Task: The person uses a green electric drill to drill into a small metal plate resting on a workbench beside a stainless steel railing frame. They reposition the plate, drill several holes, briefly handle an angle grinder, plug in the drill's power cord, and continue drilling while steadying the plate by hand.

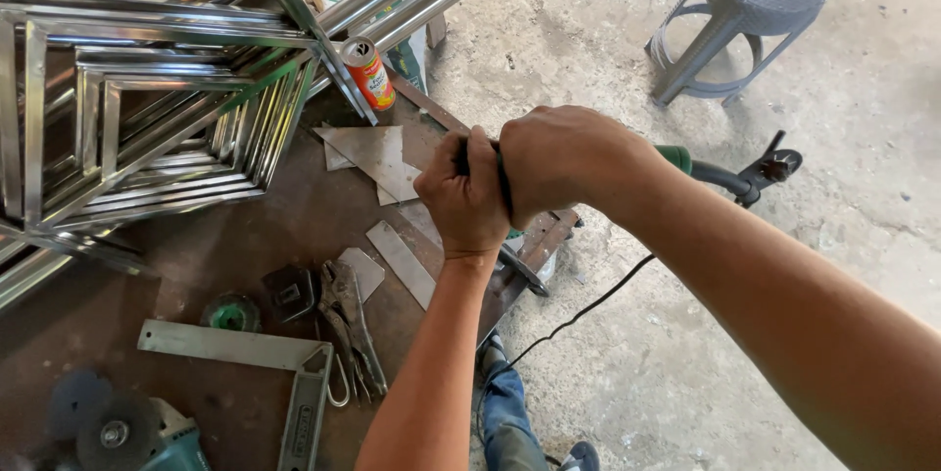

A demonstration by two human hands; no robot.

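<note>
Both hands are clenched together above the edge of the counter: the left hand is fisted round a dark, slim tool, and the right hand is wrapped tight over the body of a green-handled power tool whose black cord trails down across the concrete floor. What sits between the two fists is mostly hidden, so I cannot tell exactly how the parts meet; only a dark round edge shows below the left wrist.

The biggest thing about them is the stack of shiny square steel-tube frames at the far left of the rusty brown metal counter. Beyond the counter stands a grey woven plastic stool. Nearer lie a steel try square, a teal angle grinder, locking pliers, flat offcuts of sheet steel and an orange drinks can.

To my eye, such a two-fisted grip works best with the wrists in line, the tool body kept steady, and the cord clear of the feet.
</note>
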